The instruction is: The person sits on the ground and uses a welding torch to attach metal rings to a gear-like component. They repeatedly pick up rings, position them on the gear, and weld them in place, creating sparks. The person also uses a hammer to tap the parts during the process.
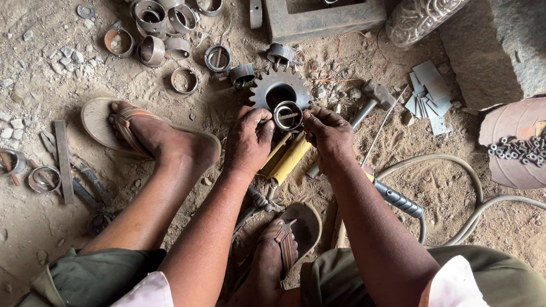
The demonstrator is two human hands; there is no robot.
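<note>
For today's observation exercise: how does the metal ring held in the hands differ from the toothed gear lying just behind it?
The metal ring is smaller, smooth-edged and held up on edge by the left hand and right hand. The toothed gear is larger, has teeth round its rim and lies flat on the sandy ground. Both are round, hollow and dull grey metal.

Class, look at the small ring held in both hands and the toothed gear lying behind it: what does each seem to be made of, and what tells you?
Small ring: probably steel, dull grey with a bright rim, held between left hand and right hand. Toothed gear: likely steel or cast iron, dark, matte and dusty, with sharply cut teeth.
</note>
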